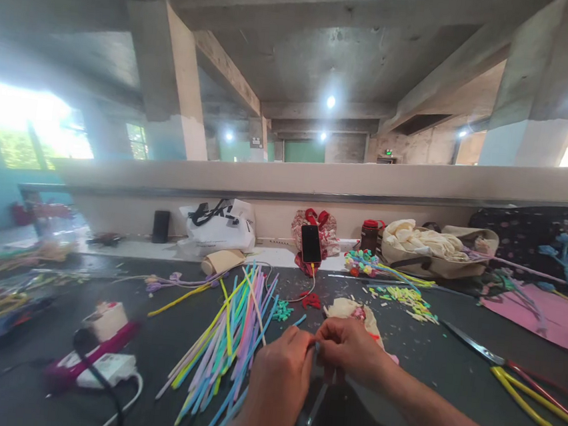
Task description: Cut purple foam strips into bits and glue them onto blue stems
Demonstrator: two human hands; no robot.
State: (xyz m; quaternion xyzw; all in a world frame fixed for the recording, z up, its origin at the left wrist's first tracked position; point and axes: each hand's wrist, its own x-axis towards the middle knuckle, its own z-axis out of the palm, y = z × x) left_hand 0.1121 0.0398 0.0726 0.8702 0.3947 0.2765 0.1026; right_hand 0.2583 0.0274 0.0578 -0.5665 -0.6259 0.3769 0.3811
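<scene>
My left hand (278, 380) and my right hand (351, 350) meet low in the middle of the view, fingers pinched together at the tips. What they pinch is mostly hidden; only a small greyish bit shows between the fingertips. Under them a thin pale strip (316, 405) slants down, and I cannot tell whether it is held or lies on the table. A short blue pipe cleaner end (300, 320) pokes out behind my left hand. Left of that hand lies a loose bundle of pastel pipe cleaners (229, 341). A cream-coloured crumpled bag (342, 308) sits just behind my right hand.
Scissors (494, 356) lie at the right beside a pink sheet (530, 314). Small cut teal pieces (282, 311) and yellow pieces (406, 298) are scattered on the dark table. A phone (310, 244) leans at the back. A power strip (92, 352) with cords occupies the left.
</scene>
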